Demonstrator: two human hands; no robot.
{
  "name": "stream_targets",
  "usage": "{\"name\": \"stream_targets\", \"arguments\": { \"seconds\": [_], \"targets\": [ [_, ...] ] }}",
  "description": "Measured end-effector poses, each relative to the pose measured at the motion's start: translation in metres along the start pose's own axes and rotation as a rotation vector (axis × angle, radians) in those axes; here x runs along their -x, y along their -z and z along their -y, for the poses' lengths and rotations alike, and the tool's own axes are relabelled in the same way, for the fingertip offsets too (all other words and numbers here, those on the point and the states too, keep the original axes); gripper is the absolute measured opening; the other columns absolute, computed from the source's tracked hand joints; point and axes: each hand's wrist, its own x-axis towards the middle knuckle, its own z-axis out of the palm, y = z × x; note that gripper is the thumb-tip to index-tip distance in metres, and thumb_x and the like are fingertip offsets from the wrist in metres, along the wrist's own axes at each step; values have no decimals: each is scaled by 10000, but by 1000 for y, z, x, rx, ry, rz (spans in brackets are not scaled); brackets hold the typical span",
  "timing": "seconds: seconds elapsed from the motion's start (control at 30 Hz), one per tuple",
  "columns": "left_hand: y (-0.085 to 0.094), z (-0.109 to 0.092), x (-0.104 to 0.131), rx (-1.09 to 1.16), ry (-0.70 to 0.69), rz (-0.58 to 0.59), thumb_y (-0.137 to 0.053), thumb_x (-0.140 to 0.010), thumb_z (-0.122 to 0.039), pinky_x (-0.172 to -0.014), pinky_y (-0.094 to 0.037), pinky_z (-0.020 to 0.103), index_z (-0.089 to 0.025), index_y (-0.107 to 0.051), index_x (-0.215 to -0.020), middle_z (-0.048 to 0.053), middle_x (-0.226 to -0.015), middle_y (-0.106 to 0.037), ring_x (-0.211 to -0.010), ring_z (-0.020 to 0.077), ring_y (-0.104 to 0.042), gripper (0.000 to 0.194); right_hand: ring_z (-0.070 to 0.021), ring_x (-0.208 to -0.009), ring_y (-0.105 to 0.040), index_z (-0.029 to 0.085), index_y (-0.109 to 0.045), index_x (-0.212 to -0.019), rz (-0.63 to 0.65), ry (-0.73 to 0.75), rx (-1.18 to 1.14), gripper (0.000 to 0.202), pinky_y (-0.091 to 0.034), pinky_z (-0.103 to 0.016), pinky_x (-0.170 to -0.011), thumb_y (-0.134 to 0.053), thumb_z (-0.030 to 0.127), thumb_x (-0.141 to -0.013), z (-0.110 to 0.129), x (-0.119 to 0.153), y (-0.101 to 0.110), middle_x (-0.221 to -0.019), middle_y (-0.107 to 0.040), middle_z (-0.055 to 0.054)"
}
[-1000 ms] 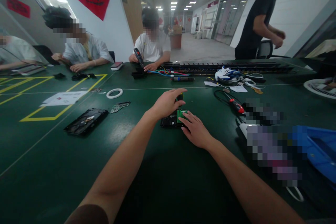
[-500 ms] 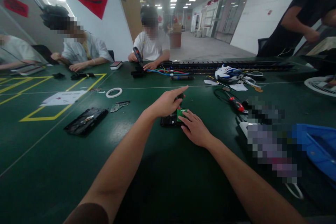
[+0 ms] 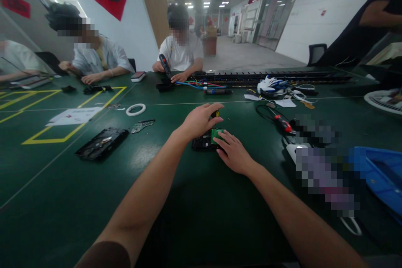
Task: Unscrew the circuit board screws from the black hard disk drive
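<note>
Seems midway: left casing (image 3: pixel 101 145) open, green board (image 3: pixel 216 135) in black housing (image 3: pixel 203 144) to right, work there unfinished. Left hand (image 3: pixel 199 122) curls at yellow-black tool (image 3: pixel 216 114) (pinch hidden, cannot tell); right hand (image 3: pixel 236 155), spread, touches board.

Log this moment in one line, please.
left hand: around tool, grip unclear | right hand: on green board | black case: on table | red screwdriver: at right

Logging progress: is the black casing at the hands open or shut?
Open: the black casing shows its green board, partly under the right hand.
</note>
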Motion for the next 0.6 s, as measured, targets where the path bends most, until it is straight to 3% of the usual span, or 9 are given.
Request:
{"name": "stream_targets", "arguments": {
  "seconds": [0.13, 0.27, 0.6],
  "targets": [
    [1, -1, 2, 117, -40, -5, -615, -1006, -248, -1039, -546, 389, -233, -515, -1529, 111, -1436, -651, -1138, 224, -703, 533, -318, -1604, -249, 262, -521, -1537, 3, -1, 2, 488, -281, -612, -1272, -497, 354, -1059, 1, 0, 1, -1679, -410, -87],
    [2, -4, 3, 158, -10, 26, -587, -998, -182, -993, -569, 383, -214, -485, -1554, 113, -1339, -703, -1038, 212, -734, 566, -324, -1599, -260, 251, -528, -1534, 0, 5, 5, 487, -294, -611, -1264, -493, 340, -1057, 1, 0, 0, -1676, -412, -97],
    [2, -5, 0, -31, -1, -17, -663, -1003, -274, -965, -554, 404, -231, -557, -1462, 115, -1277, -700, -1066, 249, -702, 473, -332, -1598, -261, 265, -532, -1532, -15, 6, -1, 489, -297, -629, -1259, -504, 341, -1050, 0, -1, -1, -1672, -419, -92]
  ]
}}
